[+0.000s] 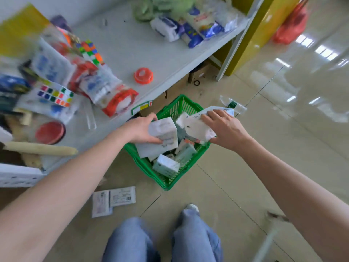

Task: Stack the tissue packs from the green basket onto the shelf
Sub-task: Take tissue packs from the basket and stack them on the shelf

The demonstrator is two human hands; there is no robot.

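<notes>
A green basket (181, 105) stands on the floor beside the white shelf (132, 48). Several white tissue packs lie inside it, one loose pack (166, 165) near its front corner. My left hand (140, 129) grips a white tissue pack (164, 137) over the basket's left side. My right hand (224, 129) grips another white tissue pack (196, 127) over the basket's right side. Both packs sit just above the others.
The shelf holds packaged goods at left (56, 72), an orange lid (143, 75) and wipes packs (168, 28) at the back. Two flat packets (113, 200) lie on the floor. A plastic bottle (233, 104) lies behind the basket. My legs (162, 239) are below.
</notes>
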